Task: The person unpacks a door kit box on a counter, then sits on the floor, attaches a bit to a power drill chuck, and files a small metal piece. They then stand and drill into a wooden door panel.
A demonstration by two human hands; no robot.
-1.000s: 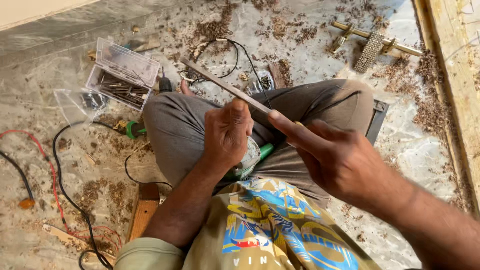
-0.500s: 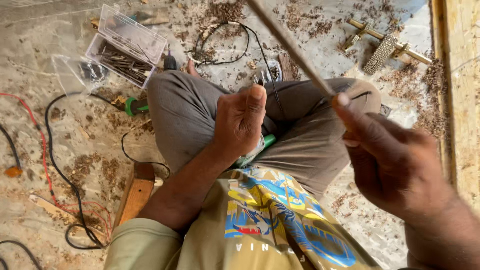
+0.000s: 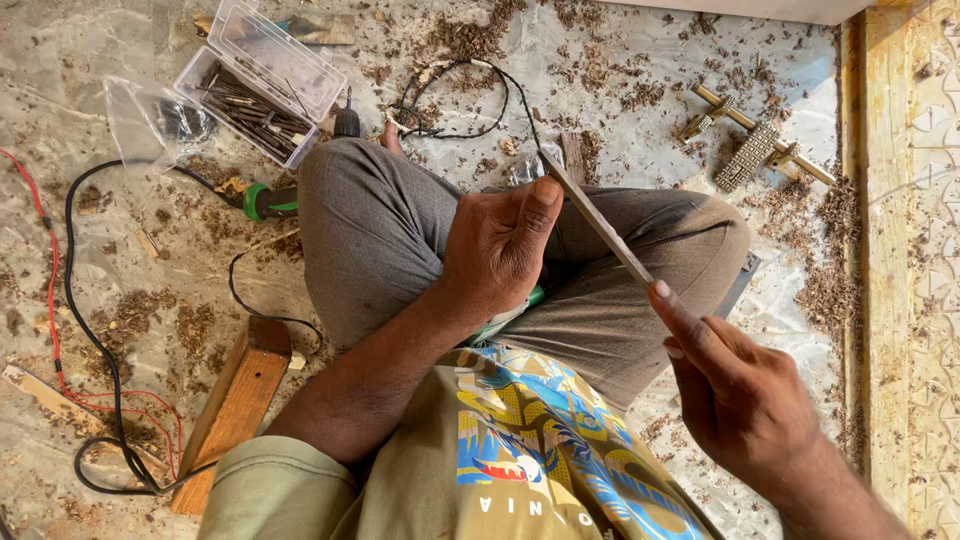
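- Here the right hand (image 3: 740,395) grips a thin flat metal strip (image 3: 597,220) by its lower end, fingers pinched.
- The left hand (image 3: 500,245), fingers curled, touches the strip over the lap, thumb against it.
- A clear plastic box (image 3: 262,85) of bits lies on the floor.

Clear plastic box (image 3: 262,88), rectangular, lid (image 3: 290,45) hinged open, on the floor at far left; holds dark thin metal bits. Just left of it a crumpled clear plastic bag (image 3: 150,125), something dark inside, can't tell what. Another scrap of clear plastic wrap (image 3: 535,165) on the floor far centre, beyond the knees, partly hidden. No labels, signs or screens visible.
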